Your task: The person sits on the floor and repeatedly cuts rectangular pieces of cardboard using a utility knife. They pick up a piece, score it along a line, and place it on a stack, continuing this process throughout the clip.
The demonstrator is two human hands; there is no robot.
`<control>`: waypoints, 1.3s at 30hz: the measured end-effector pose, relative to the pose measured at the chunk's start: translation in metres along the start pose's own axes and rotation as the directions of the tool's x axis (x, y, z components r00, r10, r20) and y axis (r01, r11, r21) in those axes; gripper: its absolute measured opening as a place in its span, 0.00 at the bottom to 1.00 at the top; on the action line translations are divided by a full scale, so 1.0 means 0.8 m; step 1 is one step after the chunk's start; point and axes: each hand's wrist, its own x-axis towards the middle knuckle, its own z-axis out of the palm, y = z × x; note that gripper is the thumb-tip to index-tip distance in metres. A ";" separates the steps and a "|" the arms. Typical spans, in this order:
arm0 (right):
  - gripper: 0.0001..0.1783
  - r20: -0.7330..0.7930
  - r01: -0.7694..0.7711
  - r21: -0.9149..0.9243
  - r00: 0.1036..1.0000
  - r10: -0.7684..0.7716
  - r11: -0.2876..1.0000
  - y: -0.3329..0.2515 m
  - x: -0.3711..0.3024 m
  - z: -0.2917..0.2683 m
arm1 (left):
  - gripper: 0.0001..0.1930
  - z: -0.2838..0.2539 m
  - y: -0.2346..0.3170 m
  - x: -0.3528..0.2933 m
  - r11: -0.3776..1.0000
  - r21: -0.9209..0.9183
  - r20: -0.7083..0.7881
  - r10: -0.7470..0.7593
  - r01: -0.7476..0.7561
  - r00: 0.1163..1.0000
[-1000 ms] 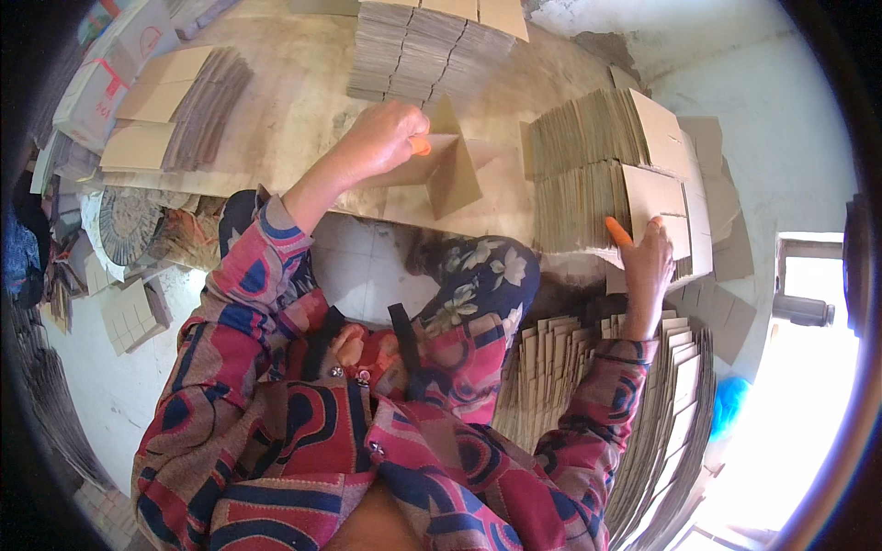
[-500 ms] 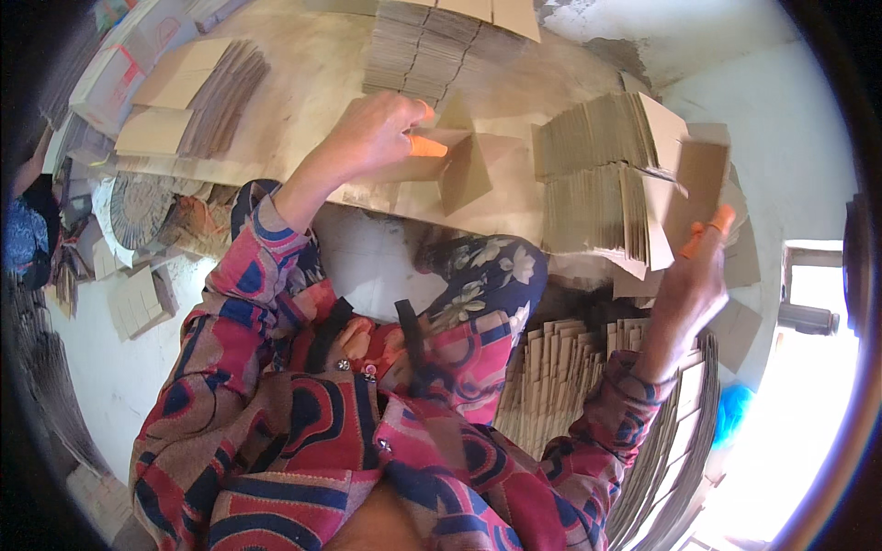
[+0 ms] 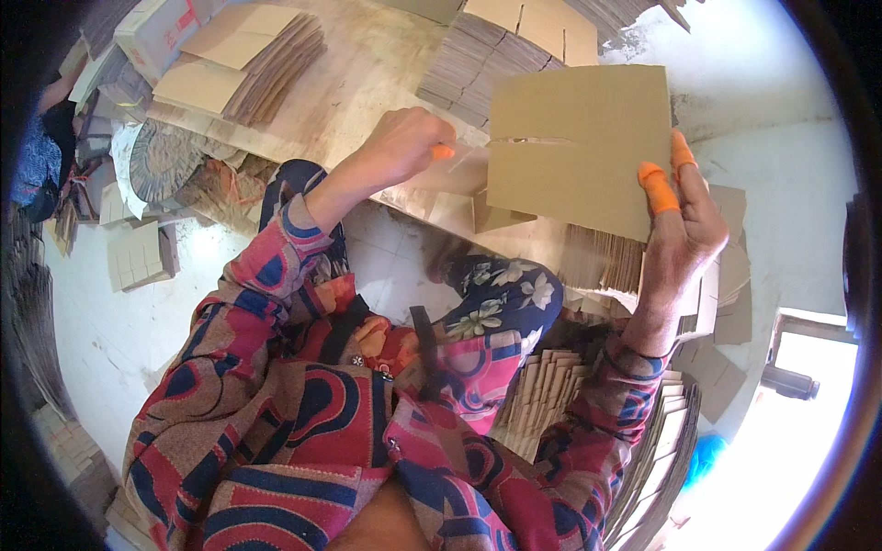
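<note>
The right hand [image 3: 687, 225] had just left the right-hand cardboard stack [image 3: 602, 259] with a single slit cardboard sheet [image 3: 579, 138] and swung it inward, turning its broad face up. Half a second earlier that sheet had stood nearly edge-on, out to the right. It now hung above the surface [image 3: 358, 55], covering part of the stack and of the cardboard partition [image 3: 467, 173] from view, which meant a fresh piece was within reach of the other hand. The right hand pinched the sheet's right edge with fingers in orange finger covers [image 3: 657, 186]. The left hand [image 3: 397, 147], hardly shifted, was closed on the partition's left side. The sheet's visible face bore no print; a white carton [image 3: 152, 44] at upper left carried red markings, too small to make out.
</note>
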 end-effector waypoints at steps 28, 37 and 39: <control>0.22 0.170 -0.070 0.012 0.983 0.067 0.997 0.007 0.026 0.020 | 0.04 0.002 -0.004 0.005 0.992 -0.125 -0.087 0.008 -0.019 0.996; 0.23 0.241 -0.049 -0.019 0.969 0.052 0.999 0.010 0.023 0.035 | 0.03 0.007 -0.008 0.005 0.989 -0.149 -0.083 0.000 -0.012 0.997; 0.23 0.277 -0.020 -0.056 0.960 0.035 0.998 0.016 0.020 0.045 | 0.03 0.007 -0.008 0.006 0.989 -0.150 -0.069 -0.009 -0.002 0.998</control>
